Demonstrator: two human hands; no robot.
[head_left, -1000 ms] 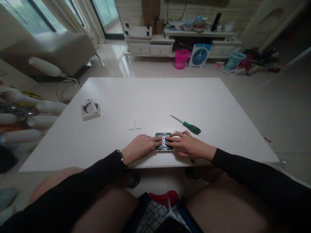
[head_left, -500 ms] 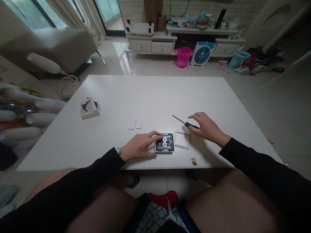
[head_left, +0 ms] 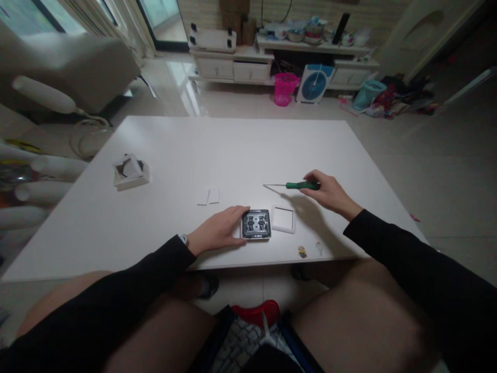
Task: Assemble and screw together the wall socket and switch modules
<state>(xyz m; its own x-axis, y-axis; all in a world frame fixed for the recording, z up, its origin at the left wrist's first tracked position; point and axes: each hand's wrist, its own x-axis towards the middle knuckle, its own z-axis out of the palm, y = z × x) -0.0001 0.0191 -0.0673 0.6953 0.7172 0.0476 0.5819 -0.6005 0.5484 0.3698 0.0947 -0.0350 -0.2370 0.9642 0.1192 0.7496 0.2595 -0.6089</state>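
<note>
In my right hand [head_left: 324, 191] is a screwdriver [head_left: 301, 185] with a green handle, held between thumb and fingers just above the table. Its thin metal shaft points left. My left hand [head_left: 219, 228] grips the left side of an uncovered wall switch [head_left: 256, 225], fingers at the far corner and thumb at the near one. The switch lies face up, its dark inner frame and metal parts showing. Just right of it lies a white square cover frame [head_left: 283, 219]. Two small white plates [head_left: 208, 197] lie beyond my left hand.
A white box [head_left: 132, 177] with loose parts stands on the table's left. Near the front edge lie a yellow cartoon sticker [head_left: 302, 252] and a small pale item [head_left: 319, 248] I cannot make out. Beyond the white table [head_left: 233, 145] are a pink basket [head_left: 285, 89] and a fan [head_left: 313, 84].
My right hand has lifted the screwdriver off the tabletop and taken its handle in the fingers. The left index finger has moved from the switch's face to its edge. The view has shifted slightly.
</note>
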